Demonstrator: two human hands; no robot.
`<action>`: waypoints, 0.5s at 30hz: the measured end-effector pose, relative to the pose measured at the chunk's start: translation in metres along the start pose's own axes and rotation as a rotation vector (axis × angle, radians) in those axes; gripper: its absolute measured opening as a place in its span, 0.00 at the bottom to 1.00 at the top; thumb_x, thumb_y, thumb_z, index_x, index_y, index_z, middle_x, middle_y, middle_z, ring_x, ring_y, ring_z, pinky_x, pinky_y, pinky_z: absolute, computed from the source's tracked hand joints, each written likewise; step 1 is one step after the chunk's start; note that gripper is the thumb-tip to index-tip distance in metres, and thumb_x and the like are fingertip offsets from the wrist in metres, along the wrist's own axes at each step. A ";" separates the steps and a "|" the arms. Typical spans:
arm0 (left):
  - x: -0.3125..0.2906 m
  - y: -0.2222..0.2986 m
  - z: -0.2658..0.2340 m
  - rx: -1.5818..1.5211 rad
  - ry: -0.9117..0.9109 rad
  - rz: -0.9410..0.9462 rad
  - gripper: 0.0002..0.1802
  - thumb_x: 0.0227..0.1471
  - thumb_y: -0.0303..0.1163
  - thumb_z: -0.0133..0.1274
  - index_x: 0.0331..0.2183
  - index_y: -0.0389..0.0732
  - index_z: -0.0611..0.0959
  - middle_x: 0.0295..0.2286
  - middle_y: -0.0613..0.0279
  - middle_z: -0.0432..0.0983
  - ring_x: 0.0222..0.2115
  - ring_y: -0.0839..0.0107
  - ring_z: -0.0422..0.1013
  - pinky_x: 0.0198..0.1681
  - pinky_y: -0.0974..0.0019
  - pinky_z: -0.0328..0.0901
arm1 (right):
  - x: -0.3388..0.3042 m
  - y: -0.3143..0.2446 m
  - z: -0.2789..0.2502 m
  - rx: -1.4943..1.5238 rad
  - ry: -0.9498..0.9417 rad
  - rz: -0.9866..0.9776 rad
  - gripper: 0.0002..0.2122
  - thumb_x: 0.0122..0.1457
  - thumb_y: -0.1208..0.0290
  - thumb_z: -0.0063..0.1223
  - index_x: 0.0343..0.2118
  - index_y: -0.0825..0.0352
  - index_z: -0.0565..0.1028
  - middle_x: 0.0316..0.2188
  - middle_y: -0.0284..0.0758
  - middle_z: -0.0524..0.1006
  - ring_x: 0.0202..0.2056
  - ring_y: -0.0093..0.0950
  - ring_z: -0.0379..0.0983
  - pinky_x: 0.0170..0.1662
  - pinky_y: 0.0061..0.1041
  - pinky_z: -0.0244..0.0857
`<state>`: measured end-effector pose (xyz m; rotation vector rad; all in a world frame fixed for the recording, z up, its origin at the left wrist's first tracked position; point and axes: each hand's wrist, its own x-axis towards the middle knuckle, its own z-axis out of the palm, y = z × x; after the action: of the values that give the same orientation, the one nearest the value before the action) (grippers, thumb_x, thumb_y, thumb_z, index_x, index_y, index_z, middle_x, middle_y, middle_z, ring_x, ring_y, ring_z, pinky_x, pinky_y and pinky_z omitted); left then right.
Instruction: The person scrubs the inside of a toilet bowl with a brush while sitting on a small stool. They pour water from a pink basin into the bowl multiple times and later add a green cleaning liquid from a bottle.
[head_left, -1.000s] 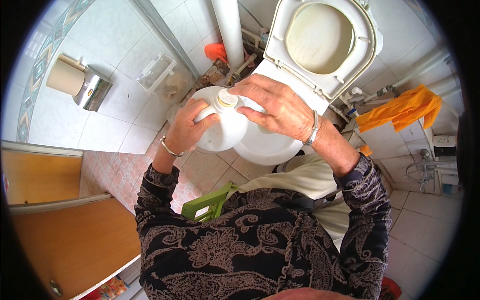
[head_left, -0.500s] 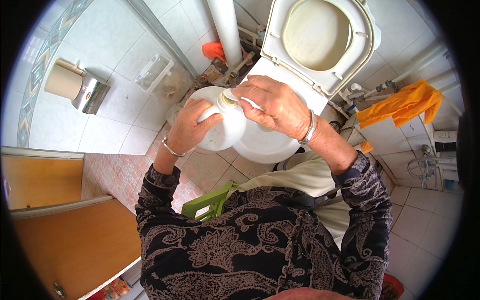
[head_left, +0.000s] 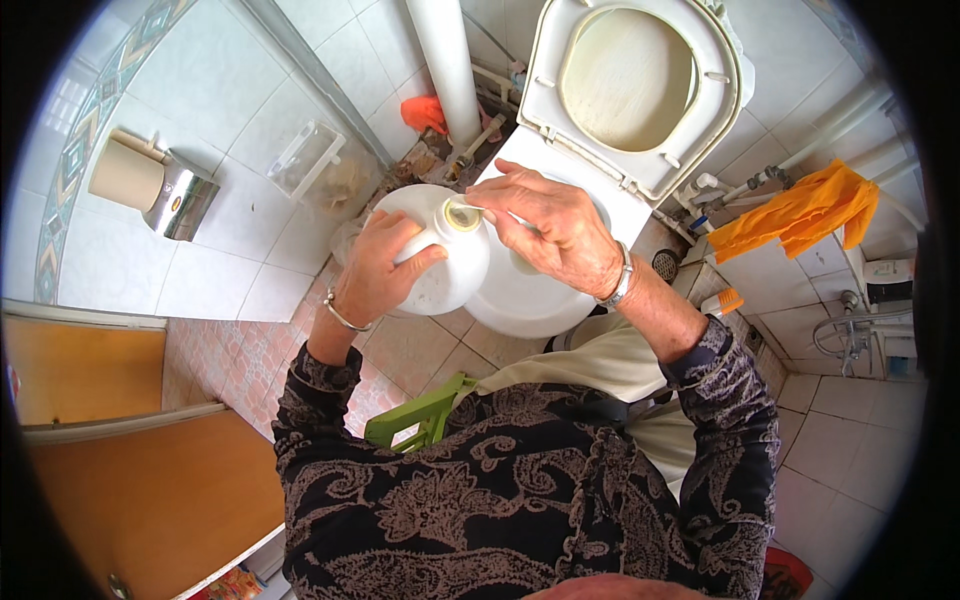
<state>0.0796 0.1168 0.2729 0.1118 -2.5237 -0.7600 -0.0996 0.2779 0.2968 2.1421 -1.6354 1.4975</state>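
Observation:
A large white plastic jug (head_left: 447,285) stands upright in front of me, its yellowish-rimmed mouth (head_left: 463,214) uncovered. My left hand (head_left: 388,262) grips the jug's handle, with the thumb over the top. At the right edge of the mouth, my right hand (head_left: 550,225) pinches a small white cap (head_left: 488,213), mostly hidden by the fingers. Behind the jug and to its right is the white toilet (head_left: 535,305), its seat (head_left: 653,165) raised.
A white pipe (head_left: 443,70) and an orange-red cloth (head_left: 424,114) are in the far corner. An orange cloth (head_left: 800,215) hangs at right. A green stool (head_left: 425,412) is close to my body; a wooden door (head_left: 150,490) stands at left, below a paper roll (head_left: 127,172).
My right hand has lifted the cap off the jug's neck and shifted it slightly right, so the opening now shows. My left hand keeps its hold on the handle.

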 end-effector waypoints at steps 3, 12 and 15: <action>0.000 -0.002 -0.001 -0.003 -0.025 0.030 0.12 0.46 0.34 0.58 0.31 0.37 0.78 0.29 0.54 0.73 0.33 0.53 0.66 0.37 0.56 0.61 | -0.001 -0.003 -0.004 -0.015 -0.049 0.022 0.11 0.54 0.78 0.51 0.41 0.68 0.76 0.38 0.38 0.78 0.41 0.34 0.75 0.58 0.40 0.59; -0.001 -0.006 0.000 -0.009 -0.056 0.129 0.13 0.43 0.35 0.61 0.24 0.37 0.76 0.24 0.56 0.67 0.29 0.57 0.63 0.34 0.59 0.59 | -0.010 -0.007 -0.002 -0.101 0.005 -0.111 0.10 0.50 0.79 0.54 0.37 0.68 0.74 0.33 0.37 0.75 0.38 0.36 0.73 0.57 0.44 0.59; 0.002 -0.006 0.003 -0.014 -0.022 0.186 0.14 0.42 0.36 0.62 0.22 0.37 0.75 0.22 0.57 0.67 0.27 0.57 0.63 0.34 0.60 0.59 | -0.011 -0.009 -0.004 -0.113 -0.011 -0.113 0.10 0.50 0.80 0.53 0.36 0.68 0.74 0.33 0.37 0.75 0.39 0.35 0.72 0.57 0.45 0.59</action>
<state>0.0765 0.1126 0.2681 -0.1348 -2.5063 -0.7069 -0.0950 0.2916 0.2953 2.1471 -1.5347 1.3317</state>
